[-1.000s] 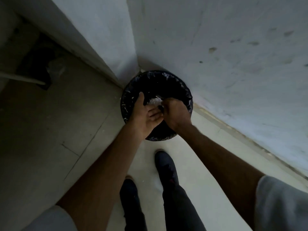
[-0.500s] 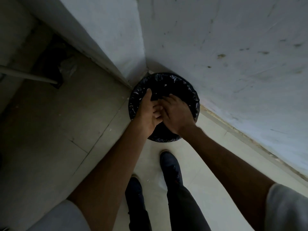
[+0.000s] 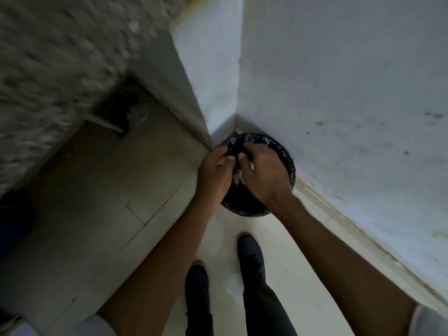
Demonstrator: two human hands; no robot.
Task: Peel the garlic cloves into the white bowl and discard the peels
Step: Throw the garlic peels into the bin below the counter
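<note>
Meeting above bin (image 3: 244, 208), left hand (image 3: 213, 173), right hand (image 3: 265, 177)

you're in a pale grey short-sleeved top, left sleeve (image 3: 97, 324) and right sleeve (image 3: 430, 321) just poking in at the bottom corners. forearms are bare down to your bare left hand (image 3: 213, 173) and right hand (image 3: 265, 177). below that, dark trousers (image 3: 265, 309) and dark shoes, left shoe (image 3: 197, 280) and right shoe (image 3: 249, 254), with a paler sole edge at the toes.

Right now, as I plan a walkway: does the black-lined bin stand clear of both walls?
No, the bin sits tucked into the corner where both walls meet.
</note>
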